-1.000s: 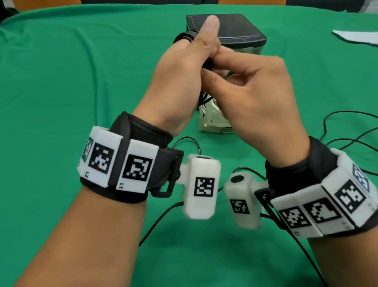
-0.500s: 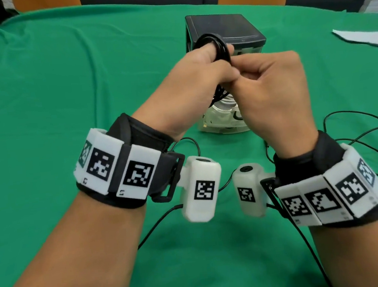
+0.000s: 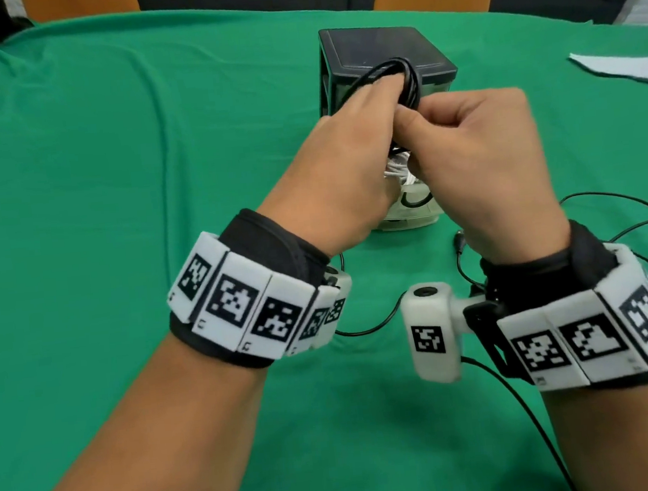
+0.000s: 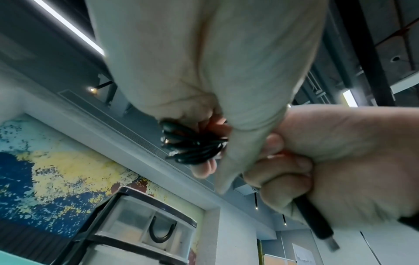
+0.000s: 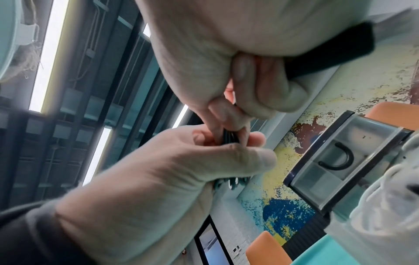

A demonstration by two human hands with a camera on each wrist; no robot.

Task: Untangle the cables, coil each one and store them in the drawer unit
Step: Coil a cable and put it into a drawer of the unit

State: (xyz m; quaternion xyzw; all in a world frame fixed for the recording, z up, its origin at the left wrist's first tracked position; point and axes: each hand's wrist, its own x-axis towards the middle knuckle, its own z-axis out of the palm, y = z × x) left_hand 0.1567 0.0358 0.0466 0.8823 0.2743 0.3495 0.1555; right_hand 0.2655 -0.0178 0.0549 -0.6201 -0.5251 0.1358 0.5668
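Several loops of a black cable coil (image 3: 407, 81) are wound round the fingers of my left hand (image 3: 376, 103), which grips them just in front of the drawer unit (image 3: 375, 45). My right hand (image 3: 433, 126) is a fist against the left one and pinches the same cable below the coil. In the left wrist view the coil (image 4: 195, 143) sits bunched in my left fingers, and the cable's plug end (image 4: 322, 231) sticks out under the right fist. In the right wrist view, both thumbs meet at the coil (image 5: 230, 136).
The unit's lower clear drawer (image 3: 410, 214) stands pulled out with a white cable (image 3: 398, 168) inside. A loose black cable (image 3: 625, 215) and its plug (image 3: 460, 242) lie on the green cloth (image 3: 113, 185) to the right. White paper (image 3: 628, 66) lies far right.
My left wrist has rolled palm-down and the coil now shows above its fingers. The right hand has closed into a fist on the cable, and both hands have drifted slightly right.
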